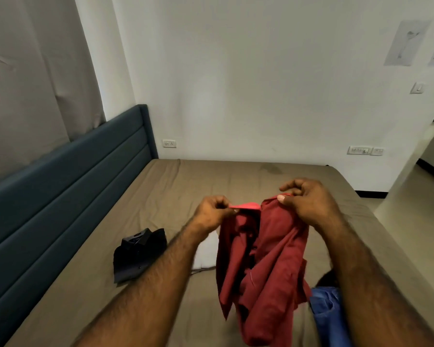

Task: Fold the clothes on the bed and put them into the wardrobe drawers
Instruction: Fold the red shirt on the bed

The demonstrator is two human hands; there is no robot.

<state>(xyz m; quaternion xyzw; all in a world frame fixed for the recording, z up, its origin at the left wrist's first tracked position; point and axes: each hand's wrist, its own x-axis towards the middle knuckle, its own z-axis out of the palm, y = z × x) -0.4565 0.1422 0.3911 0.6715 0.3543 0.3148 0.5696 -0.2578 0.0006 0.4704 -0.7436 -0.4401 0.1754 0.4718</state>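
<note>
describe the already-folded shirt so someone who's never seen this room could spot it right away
Start at the dark teal padded headboard along the left side of the bed. On the brown sheet just beside it lies a black collared shirt, folded into a compact rectangle, collar up. It is the only folded garment: the red shirt hangs from both hands, and the blue garment lies crumpled at the right.

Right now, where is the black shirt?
In the head view the folded black shirt lies on the left side of the bed, near the blue headboard, left of the red shirt held up in both hands.
</note>
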